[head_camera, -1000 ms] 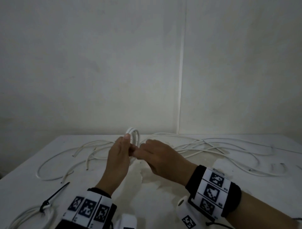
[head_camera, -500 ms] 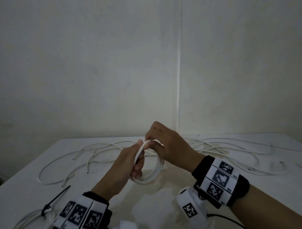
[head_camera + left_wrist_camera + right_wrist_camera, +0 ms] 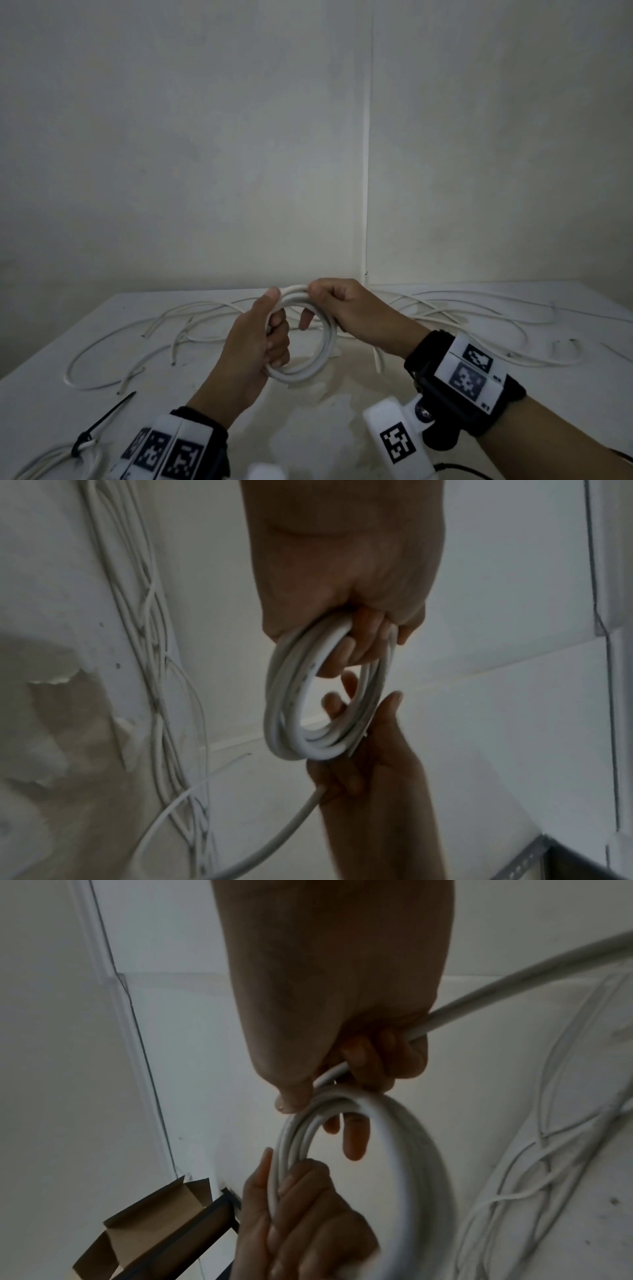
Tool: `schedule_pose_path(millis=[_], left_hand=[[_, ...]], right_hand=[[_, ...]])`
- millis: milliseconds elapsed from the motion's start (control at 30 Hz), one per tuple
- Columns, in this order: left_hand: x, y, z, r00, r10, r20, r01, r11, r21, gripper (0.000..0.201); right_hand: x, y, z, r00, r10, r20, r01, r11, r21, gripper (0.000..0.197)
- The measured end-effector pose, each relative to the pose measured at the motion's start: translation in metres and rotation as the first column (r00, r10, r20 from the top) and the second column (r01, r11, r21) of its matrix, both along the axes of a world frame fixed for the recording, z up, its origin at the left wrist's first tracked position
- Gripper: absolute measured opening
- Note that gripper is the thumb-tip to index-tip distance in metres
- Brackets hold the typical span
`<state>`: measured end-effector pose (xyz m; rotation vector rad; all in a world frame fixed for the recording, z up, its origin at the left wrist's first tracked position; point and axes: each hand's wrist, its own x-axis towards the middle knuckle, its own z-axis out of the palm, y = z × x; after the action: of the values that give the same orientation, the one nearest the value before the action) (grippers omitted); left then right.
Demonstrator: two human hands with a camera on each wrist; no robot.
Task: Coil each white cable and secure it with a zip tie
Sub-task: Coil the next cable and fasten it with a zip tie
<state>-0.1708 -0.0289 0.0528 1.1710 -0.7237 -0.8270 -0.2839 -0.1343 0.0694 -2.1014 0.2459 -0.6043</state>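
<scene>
White cable, partly coiled, is being held above the table: the left hand is curled round the loops, while the right hand is pinching the top turn. Its free tail is being fed beneath the right fingers; winding it in is judged next, then the zip tie.

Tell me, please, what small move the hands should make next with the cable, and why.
Probably the right hand should lay one more turn onto the coil. The left hand grips the finished loops, but a free tail runs out of the right hand, so the cable is not fully wound and not ready for a zip tie.
</scene>
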Motion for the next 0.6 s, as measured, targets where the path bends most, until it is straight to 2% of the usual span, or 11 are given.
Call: schedule_pose_path(millis=[100, 167, 300, 367, 467, 600], left_hand=[[0.001, 0.000, 0.001, 0.996, -0.018, -0.088, 0.011, 0.997, -0.081, 0.041], [0.002, 0.000, 0.001, 0.997, -0.051, -0.057, 0.045, 0.993, -0.107, 0.037], [0.008, 0.004, 0.007, 0.981, -0.192, -0.016, 0.190, 0.979, -0.073, 0.035], [0.008, 0.005, 0.009, 0.973, -0.225, -0.050, 0.222, 0.973, -0.064, 0.034], [0.002, 0.005, 0.011, 0.963, -0.228, -0.142, 0.216, 0.972, -0.094, 0.030], [-0.002, 0.003, 0.011, 0.976, -0.166, -0.138, 0.156, 0.985, -0.077, 0.036]], right_hand=[[0.003, 0.000, -0.009, 0.999, -0.034, 0.014, 0.034, 0.999, -0.003, 0.024], [0.004, -0.003, -0.011, 0.994, -0.100, 0.041, 0.101, 0.994, -0.034, 0.024], [0.000, -0.008, -0.007, 0.990, -0.132, 0.053, 0.137, 0.986, -0.092, 0.024], [-0.002, -0.008, -0.006, 0.991, -0.121, 0.058, 0.127, 0.986, -0.105, 0.023], [-0.002, -0.007, -0.007, 0.988, -0.118, 0.100, 0.127, 0.988, -0.090, 0.021], [-0.003, -0.005, -0.007, 0.988, -0.110, 0.112, 0.115, 0.993, -0.036, 0.018]])
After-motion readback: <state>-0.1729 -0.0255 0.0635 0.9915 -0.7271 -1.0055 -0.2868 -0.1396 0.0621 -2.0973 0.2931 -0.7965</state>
